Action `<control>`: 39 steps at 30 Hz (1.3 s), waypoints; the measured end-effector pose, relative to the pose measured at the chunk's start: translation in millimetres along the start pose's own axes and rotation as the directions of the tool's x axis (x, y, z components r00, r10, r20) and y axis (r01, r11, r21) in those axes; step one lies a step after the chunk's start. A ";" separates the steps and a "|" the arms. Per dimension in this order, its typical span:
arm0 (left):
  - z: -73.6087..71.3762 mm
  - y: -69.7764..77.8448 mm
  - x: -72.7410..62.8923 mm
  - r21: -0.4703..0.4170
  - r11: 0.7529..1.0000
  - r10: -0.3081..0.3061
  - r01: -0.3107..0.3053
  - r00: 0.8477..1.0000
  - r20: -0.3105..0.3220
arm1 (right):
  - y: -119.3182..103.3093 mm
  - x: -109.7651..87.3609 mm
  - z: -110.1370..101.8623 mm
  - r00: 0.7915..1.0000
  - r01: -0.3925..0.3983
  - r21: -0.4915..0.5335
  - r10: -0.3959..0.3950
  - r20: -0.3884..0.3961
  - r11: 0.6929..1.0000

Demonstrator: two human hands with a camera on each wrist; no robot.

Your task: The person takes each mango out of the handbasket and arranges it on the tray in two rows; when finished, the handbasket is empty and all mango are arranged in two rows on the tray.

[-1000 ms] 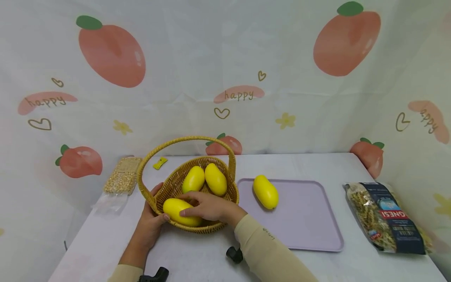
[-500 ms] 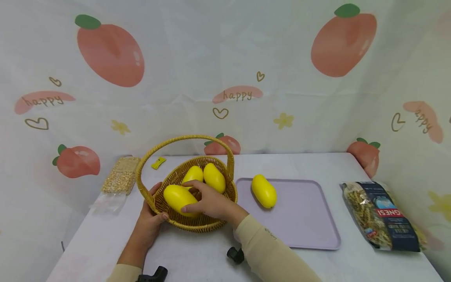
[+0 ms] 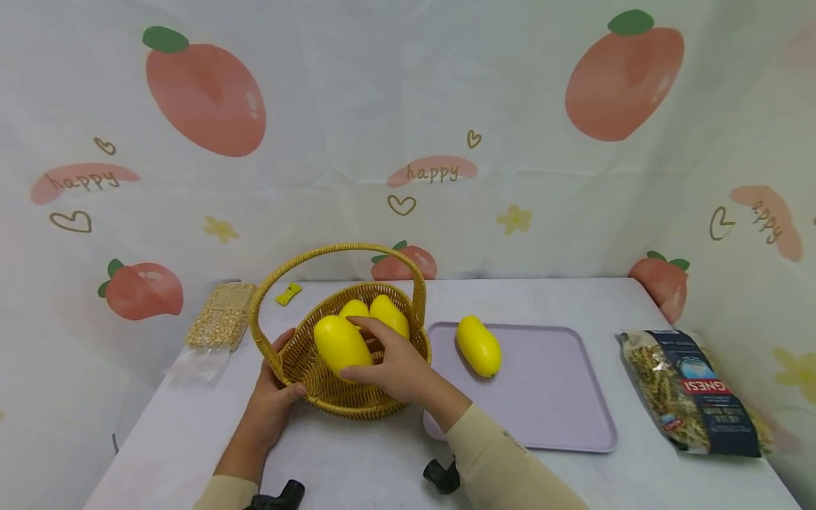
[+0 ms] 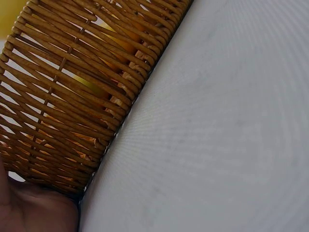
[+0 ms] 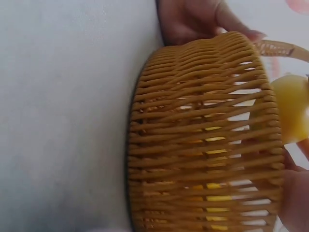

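Observation:
My left hand grips the left side of a wicker basket, thumb over its rim near the handle. Above the basket's opening, a smooth yellow mango is held between the thumb and fingers of my right hand. Two similar things lie at the back inside the basket: one mango at the right and another mango, partly covered by the held one. In the right wrist view the lifted mango shows beyond the basket's rim. The left wrist view has the woven wall close up.
A lilac tray lies right of the basket, with a single mango at its back left. Farther right is a pasta bag. A bag of kernels and a small yellow packet lie at the back left.
My right hand has raised the mango from the basket's front and moved it up and slightly right. My left hand has kept its grip on the basket.

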State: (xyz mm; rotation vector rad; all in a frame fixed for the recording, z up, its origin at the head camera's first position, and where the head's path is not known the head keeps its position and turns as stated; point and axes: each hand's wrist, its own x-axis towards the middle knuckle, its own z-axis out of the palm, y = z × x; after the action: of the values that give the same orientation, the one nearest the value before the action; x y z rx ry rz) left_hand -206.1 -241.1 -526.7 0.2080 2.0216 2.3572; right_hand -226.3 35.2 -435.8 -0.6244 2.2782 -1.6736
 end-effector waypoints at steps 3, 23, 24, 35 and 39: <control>-0.4 0.3 0.4 -0.007 1.000 0.016 -0.016 1.000 0.008 | -2.0 -9.7 -6.3 1.000 0.025 0.024 -0.025 -0.017 0.999; -0.1 -0.8 1.1 -0.029 0.999 0.022 -0.021 1.000 0.010 | 11.6 -79.9 -53.3 0.981 0.144 0.060 -0.134 -0.142 0.988; 0.0 -0.8 0.8 -0.029 0.999 0.023 -0.023 1.000 0.008 | 12.4 -82.9 -56.4 0.979 0.146 0.052 -0.137 -0.151 0.988; 0.1 -2.8 0.7 -0.018 1.000 0.023 -0.023 1.000 0.009 | 27.9 -105.1 -88.3 0.952 0.164 -0.006 -0.160 -0.260 0.986; -0.9 -2.0 1.9 -0.015 1.000 0.022 -0.022 1.000 0.007 | 32.1 -107.8 -98.1 0.947 0.141 -0.019 -0.141 -0.288 0.990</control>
State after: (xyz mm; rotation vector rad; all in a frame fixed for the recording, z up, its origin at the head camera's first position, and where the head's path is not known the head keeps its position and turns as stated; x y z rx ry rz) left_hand -208.2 -241.5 -528.6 0.2387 2.0085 2.3797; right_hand -180.8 177.2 -441.5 -0.5875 2.4803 -1.9487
